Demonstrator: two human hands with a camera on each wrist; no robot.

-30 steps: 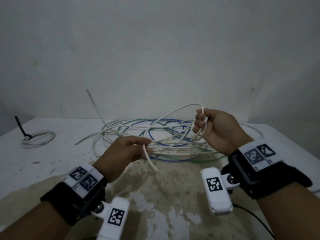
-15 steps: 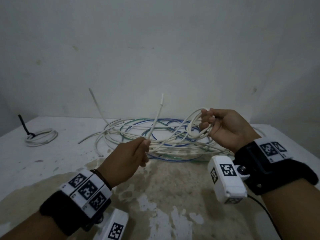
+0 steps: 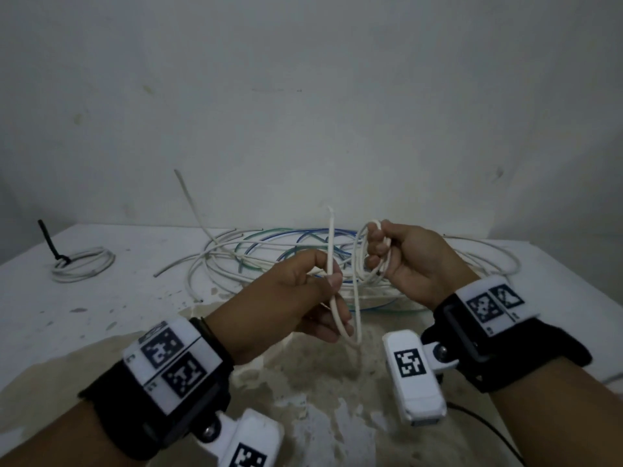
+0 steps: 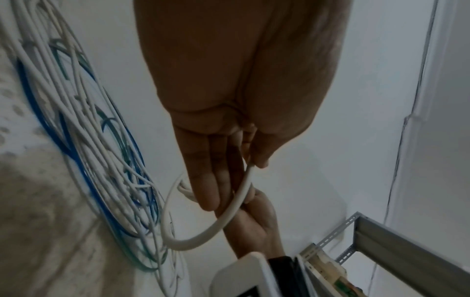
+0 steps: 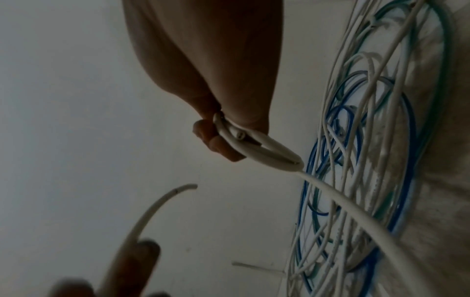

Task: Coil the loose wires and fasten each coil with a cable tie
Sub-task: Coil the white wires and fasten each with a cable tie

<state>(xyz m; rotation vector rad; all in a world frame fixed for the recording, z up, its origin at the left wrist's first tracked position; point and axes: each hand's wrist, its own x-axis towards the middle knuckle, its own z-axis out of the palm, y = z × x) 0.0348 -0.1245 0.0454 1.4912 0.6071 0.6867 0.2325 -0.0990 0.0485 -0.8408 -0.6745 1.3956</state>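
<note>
I hold one white wire (image 3: 332,251) above the table between both hands. My left hand (image 3: 303,291) pinches it near its free end, which points straight up. Below that pinch the wire drops into a loop (image 3: 354,332) and climbs to my right hand (image 3: 397,257), which grips a small coil (image 3: 371,254) of the same wire. The left wrist view has the wire (image 4: 236,203) curving out from under my thumb. The right wrist view shows the coil (image 5: 264,148) clamped in curled fingers. Behind my hands lies a tangle of white, blue and green wires (image 3: 263,257).
A finished white coil (image 3: 84,266) bound with a black cable tie (image 3: 50,242) lies at the table's far left. The white table (image 3: 101,315) is stained brown near me. A bare wall stands close behind. A grey metal rack (image 4: 406,249) shows in the left wrist view.
My left hand has brought the wire's end in toward the right hand and turned it upright. The slack between the hands now hangs as a loop. The right hand holds its coil.
</note>
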